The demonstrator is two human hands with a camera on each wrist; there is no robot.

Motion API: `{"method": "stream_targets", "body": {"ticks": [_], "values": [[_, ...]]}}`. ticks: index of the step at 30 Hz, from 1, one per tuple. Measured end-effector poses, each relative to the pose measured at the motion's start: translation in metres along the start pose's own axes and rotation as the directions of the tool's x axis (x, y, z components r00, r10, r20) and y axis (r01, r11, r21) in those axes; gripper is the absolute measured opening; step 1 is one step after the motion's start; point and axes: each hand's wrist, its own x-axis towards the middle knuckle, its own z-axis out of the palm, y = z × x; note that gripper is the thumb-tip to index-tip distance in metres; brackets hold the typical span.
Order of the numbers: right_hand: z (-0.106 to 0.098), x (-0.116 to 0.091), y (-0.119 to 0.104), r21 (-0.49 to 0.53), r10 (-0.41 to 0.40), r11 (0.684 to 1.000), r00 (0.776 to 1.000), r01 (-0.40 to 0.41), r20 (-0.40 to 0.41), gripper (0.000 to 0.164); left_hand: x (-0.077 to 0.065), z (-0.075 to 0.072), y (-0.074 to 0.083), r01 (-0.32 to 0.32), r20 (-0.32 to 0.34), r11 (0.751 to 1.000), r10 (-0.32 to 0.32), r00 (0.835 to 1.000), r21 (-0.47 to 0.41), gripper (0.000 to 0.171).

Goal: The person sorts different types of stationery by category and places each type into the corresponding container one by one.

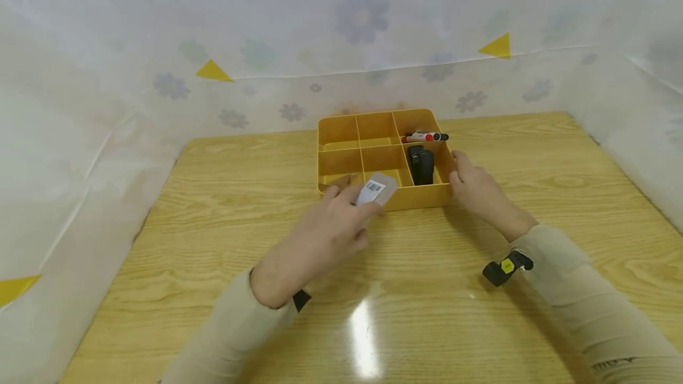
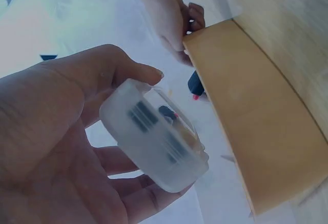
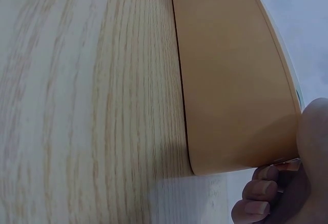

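Observation:
My left hand holds a small translucent plastic case with a barcode label, between thumb and fingers. It is over the front wall of a yellow divided organizer tray. In the left wrist view the case is tilted, and its contents are not clear. At the tray's front right corner my right hand grips the side wall, with the fingers curled outside it. A black stapler-like object stands in the front right compartment. Several markers lie in the back right one.
The tray stands on a wood-grain table near its far edge. Flower-patterned white sheeting surrounds the table at the back and both sides, with yellow triangles on it. Black straps circle the wrists.

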Motion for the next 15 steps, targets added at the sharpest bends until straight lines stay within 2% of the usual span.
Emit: {"method": "stream_targets", "body": {"ticks": [7, 10, 15], "values": [[0.002, 0.000, 0.000, 0.008, 0.012, 1.000, 1.000, -0.012, 0.001, 0.052, 0.013, -0.011, -0.010, -0.019, -0.007, 1.000, 0.018, 1.000, -0.011, 0.041], [0.003, 0.001, 0.000, 0.011, 0.020, 1.000, 1.000, -0.020, 0.001, 0.052, 0.023, -0.015, -0.018, -0.021, 0.012, 0.999, 0.022, 1.000, -0.044, 0.041], [0.006, 0.002, -0.002, 0.017, 0.031, 0.999, 0.999, -0.031, 0.008, 0.052, 0.044, -0.018, -0.033, 0.017, 0.066, 0.994, -0.010, 0.998, -0.106, 0.035]]}}
